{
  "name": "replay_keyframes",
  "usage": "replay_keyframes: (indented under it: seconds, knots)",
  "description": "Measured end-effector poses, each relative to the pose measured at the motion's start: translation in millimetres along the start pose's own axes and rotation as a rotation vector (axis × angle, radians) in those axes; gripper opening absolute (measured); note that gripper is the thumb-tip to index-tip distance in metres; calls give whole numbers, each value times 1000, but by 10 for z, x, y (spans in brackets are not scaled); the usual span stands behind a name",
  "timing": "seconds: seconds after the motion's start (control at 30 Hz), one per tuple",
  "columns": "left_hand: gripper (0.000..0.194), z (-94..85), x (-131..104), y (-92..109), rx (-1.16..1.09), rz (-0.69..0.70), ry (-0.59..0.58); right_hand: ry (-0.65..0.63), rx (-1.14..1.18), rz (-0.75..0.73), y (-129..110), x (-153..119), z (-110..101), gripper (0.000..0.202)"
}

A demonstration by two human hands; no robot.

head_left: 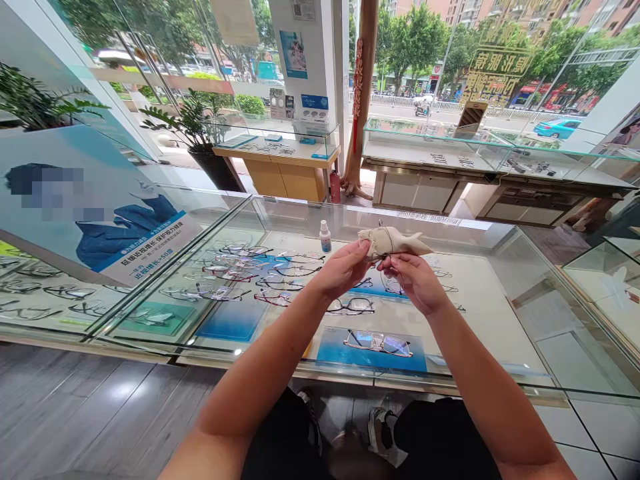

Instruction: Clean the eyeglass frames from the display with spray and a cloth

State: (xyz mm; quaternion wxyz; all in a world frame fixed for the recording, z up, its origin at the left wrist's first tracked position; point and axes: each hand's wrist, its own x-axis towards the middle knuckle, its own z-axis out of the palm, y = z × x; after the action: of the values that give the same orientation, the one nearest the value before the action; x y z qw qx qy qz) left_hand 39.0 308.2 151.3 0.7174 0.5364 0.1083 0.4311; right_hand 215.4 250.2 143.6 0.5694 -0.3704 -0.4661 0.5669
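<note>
My left hand (347, 267) is closed on the left end of a bunched beige cloth (400, 241), held above the glass counter. A thin dark line, like a wire rim or cord, loops around the cloth; I cannot tell which it is. My right hand (420, 283) pinches at the cloth's lower edge, its fingertips close to those of the left. A small white bottle (325, 237) with a blue label stands upright on the counter, just beyond my left hand. Below the hands, eyeglasses (380, 343) lie inside the display case.
Under me stretches a glass display counter (487, 320) with rows of eyeglasses (235, 270). A large poster board (150, 247) stands at left. Farther back are more glass showcases (425, 157), a potted plant (205, 143), a red fire extinguisher (335, 187) and a wooden post (367, 87).
</note>
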Motion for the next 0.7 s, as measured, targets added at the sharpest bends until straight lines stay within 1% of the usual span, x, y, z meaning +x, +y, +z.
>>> replay_keyframes:
  seconds: [0.1, 0.13, 0.23, 0.33, 0.53, 0.6, 0.7]
  knots:
    - [41, -6, 1, -13, -28, -2, -114, -4, -4, -1, 35, 2, 1, 33]
    - [40, -8, 2, -22, -30, 6, -112, -5, -9, -4, 58, 3, 0, 33]
    - [40, -13, 4, -61, -10, 9, -53, 2, -22, -12, 133, 0, 2, 31]
    - [44, -18, 2, -115, 27, 15, 31, 19, -41, -19, 178, -20, 25, 32]
    - [57, 20, 24, -190, 47, 34, 188, -31, -198, -17, 143, -61, 94, 32]
    - [59, 33, 35, -169, 17, 30, 200, -33, -205, -11, 133, -58, 86, 32]
    - [56, 28, 39, -97, -28, 22, 146, -29, -194, -26, 129, -40, 35, 29]
